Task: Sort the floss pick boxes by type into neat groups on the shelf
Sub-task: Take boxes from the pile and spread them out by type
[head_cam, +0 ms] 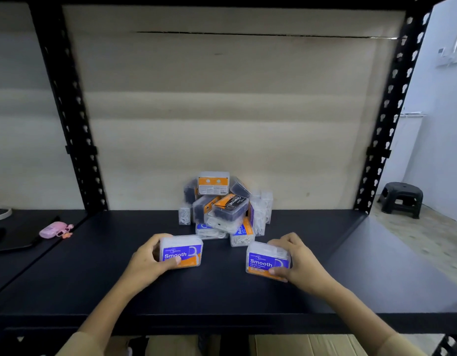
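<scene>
Pile (pixel 223 206) lower boxes: mostly covered by upper ones; labels partly unreadable
Pink object (pixel 55 229): too small to identify
Forearms: cut off at bottom edge

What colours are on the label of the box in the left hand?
Blue with white "Smooth" lettering and an orange strip below, on the box in the left hand; seen in the head view.

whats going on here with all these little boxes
A person is sorting floss pick boxes on a dark shelf. The left hand holds one "Smooth" box and the right hand holds another Smooth box, both low over the shelf's front. Behind them, the remaining boxes sit in a jumbled pile against the back, with a Charcoal box among them. No sorted group is set down yet.
</scene>
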Motion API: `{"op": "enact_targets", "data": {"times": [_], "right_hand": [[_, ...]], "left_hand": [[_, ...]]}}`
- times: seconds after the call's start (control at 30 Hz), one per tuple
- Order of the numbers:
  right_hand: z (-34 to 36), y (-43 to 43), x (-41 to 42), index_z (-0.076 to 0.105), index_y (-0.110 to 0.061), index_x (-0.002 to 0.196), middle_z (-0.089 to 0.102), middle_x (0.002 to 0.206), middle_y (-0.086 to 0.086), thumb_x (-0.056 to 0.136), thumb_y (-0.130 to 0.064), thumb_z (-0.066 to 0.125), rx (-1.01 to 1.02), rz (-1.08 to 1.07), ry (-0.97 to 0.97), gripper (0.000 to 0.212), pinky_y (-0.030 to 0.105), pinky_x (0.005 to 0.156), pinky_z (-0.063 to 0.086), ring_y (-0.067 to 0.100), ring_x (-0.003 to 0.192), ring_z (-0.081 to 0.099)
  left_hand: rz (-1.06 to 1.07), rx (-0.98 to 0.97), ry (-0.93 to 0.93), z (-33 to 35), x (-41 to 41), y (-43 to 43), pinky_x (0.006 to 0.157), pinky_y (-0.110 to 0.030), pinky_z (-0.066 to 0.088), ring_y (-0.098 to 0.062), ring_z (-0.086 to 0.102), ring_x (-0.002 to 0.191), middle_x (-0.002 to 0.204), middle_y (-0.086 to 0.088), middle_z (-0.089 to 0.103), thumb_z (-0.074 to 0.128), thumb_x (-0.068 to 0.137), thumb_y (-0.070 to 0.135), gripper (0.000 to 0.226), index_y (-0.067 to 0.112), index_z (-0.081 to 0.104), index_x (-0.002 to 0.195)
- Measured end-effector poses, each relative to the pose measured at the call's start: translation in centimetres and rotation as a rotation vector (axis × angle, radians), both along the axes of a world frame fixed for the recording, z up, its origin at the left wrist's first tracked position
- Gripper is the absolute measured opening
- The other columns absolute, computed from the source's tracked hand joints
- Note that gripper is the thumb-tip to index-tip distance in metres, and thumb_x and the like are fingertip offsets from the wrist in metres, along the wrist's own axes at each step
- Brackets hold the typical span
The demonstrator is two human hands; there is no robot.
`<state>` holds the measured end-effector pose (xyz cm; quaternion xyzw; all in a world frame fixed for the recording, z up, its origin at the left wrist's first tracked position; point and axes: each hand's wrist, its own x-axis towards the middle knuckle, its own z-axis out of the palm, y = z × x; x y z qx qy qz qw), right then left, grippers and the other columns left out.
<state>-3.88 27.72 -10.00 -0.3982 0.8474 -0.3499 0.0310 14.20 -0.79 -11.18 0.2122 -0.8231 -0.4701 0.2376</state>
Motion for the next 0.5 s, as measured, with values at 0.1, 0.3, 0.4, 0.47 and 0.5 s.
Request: {"op": "enact_targets", "data": {"times": [0.1,0.3,0.4,0.47,0.5], "right_hand": [[-0.1,-0.4,-0.1,0.054,-0.023,0.124,0.054,0.11,-0.007,0.073,-0.027,0.077,-0.018,-0.013,-0.021,0.056,0.015,0.08,0.045,0.009,0.104,0.054],[0.5,-3.1,1.2,0.052,-0.032,0.128,0.054,0.109,-0.015,0.072,-0.033,0.078,0.043,0.041,-0.002,0.062,0.024,0.089,0.043,0.012,0.107,0.047],[0.2,-5.0,2.0,0.05,-0.04,0.128,0.057,0.116,-0.007,0.068,-0.043,0.077,0.08,0.072,-0.018,0.065,0.03,0.093,0.046,0.012,0.107,0.051],[0.4,-6.0,2.5,0.049,-0.04,0.128,0.054,0.12,-0.009,0.073,-0.042,0.074,0.086,0.097,0.002,0.061,0.033,0.095,0.045,0.011,0.11,0.051],[0.5,-6.6,2.9,0.049,-0.038,0.129,0.051,0.121,-0.009,0.075,-0.041,0.072,0.087,0.108,0.008,0.059,0.032,0.097,0.045,0.011,0.111,0.05]], "left_hand": [[-0.01,-0.004,-0.007,0.1,0.6,-0.6,0.074,-0.021,0.05,-0.012,0.063,0.096,0.103,0.008,0.065,0.078,0.073,0.012,0.046,0.036,0.055,0.106],[-0.034,0.04,0.006,0.4,1.8,-2.1,0.072,-0.02,0.052,-0.014,0.066,0.092,0.105,0.0,0.068,0.074,0.076,0.004,0.042,0.031,0.059,0.104],[-0.013,-0.002,-0.006,0.4,2.6,-3.4,0.078,-0.023,0.05,-0.015,0.064,0.097,0.105,0.006,0.069,0.074,0.077,0.009,0.044,0.038,0.057,0.106],[0.013,-0.013,-0.017,0.5,3.1,-4.2,0.079,-0.026,0.05,-0.021,0.064,0.095,0.104,0.008,0.069,0.072,0.079,0.01,0.044,0.04,0.056,0.106],[0.029,-0.003,-0.019,0.5,3.4,-4.6,0.08,-0.029,0.051,-0.024,0.064,0.094,0.103,0.009,0.069,0.072,0.079,0.009,0.044,0.04,0.055,0.106]]}}
